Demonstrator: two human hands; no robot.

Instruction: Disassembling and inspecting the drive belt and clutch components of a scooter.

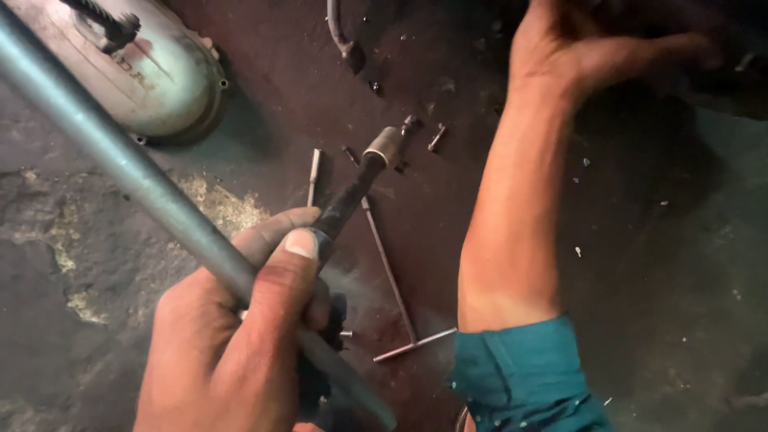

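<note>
In the head view, the left hand (pixel 232 344) is closed in a fist low in the frame, thumb pressed along the top, gripping a dark, grimy socket driver with a pale metal socket tip (pixel 352 192). The tool points up and to the right, its tip hanging above the floor. A long grey metal tube (pixel 120 156) runs diagonally from the upper left corner down past this hand, in front of the knuckles; whether the fingers also grasp it cannot be told.

The right hand (pixel 592 48) reaches to the top edge, forearm bare, teal sleeve (pixel 528 380) rolled at the elbow. Its fingers are blurred and partly shadowed, so how far open it is cannot be told.

On the dark oily floor (pixel 656 264) lie a thin steel T-handle wrench (pixel 392 280), a few small bolts (pixel 436 138), and a rounded grey metal engine cover (pixel 152 72) at upper left.
</note>
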